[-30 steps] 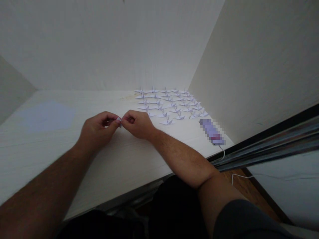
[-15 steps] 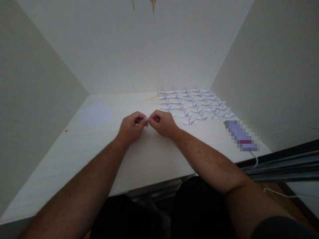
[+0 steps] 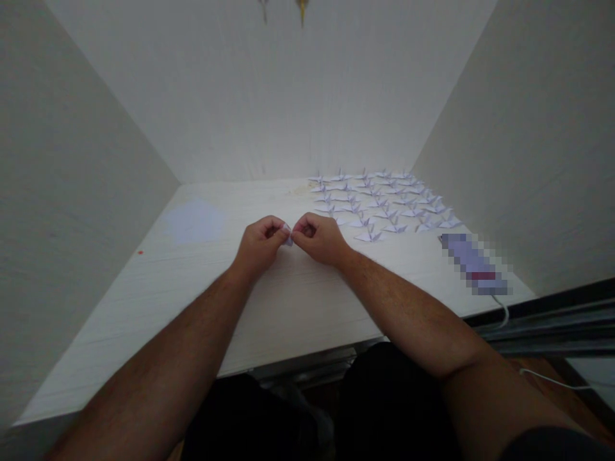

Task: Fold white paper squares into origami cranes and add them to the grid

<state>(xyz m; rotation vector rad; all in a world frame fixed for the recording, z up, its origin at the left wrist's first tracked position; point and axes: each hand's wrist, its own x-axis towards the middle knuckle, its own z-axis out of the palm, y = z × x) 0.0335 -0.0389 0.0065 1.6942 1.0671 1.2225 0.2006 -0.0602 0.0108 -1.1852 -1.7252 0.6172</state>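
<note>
Between my two hands is a small piece of folded white paper (image 3: 288, 241), mostly covered by fingers. My left hand (image 3: 264, 243) pinches it from the left with thumb and forefinger. From the right, my right hand (image 3: 317, 237) grips its edge with closed fingertips. Both hands are just above the white table, nearly touching each other. Several white paper cranes (image 3: 369, 236) stand in rows beyond and to the right of my right hand. How the paper in my fingers is folded cannot be made out.
White paper sheets (image 3: 196, 221) lie at the back left of the table (image 3: 288, 307). A blurred-out phone-like device (image 3: 473, 262) with a white cable (image 3: 504, 314) lies near the right edge. A small orange spot (image 3: 140, 252) marks the left side. Walls enclose the table on three sides.
The whole view has shifted slightly, so everything appears a little further right. Both hands keep their hold on the paper, and slightly more of it shows between the fingers.
</note>
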